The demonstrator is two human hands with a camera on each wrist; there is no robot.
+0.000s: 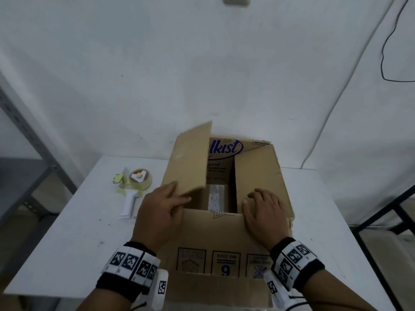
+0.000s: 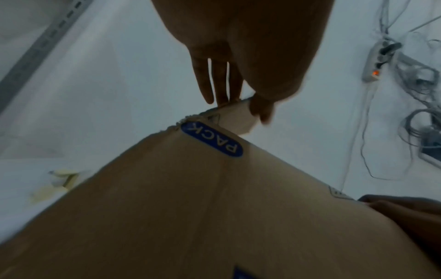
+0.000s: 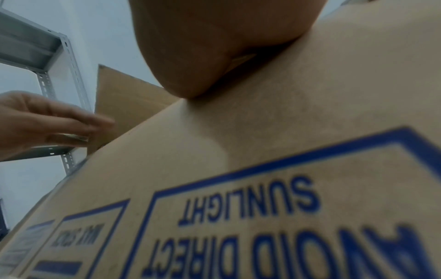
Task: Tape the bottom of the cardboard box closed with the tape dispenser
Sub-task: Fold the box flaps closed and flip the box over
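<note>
A white counter (image 1: pixel 74 232) against a white wall carries the cardboard box (image 1: pixel 224 239), printing upside down, flaps partly raised. The left hand (image 1: pixel 160 209) touches the left flap (image 1: pixel 188 158) with straight fingers; the right hand (image 1: pixel 265 212) lies flat on the right flap (image 1: pixel 258 167). The tape dispenser (image 1: pixel 133 187) lies left of the box.

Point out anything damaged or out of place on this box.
The brown cardboard box is worn: its right edge is frayed and torn. The left flap stands up while the right flap lies lower, leaving the middle open. The yellow-and-white tape dispenser lies untouched on the white table.
</note>
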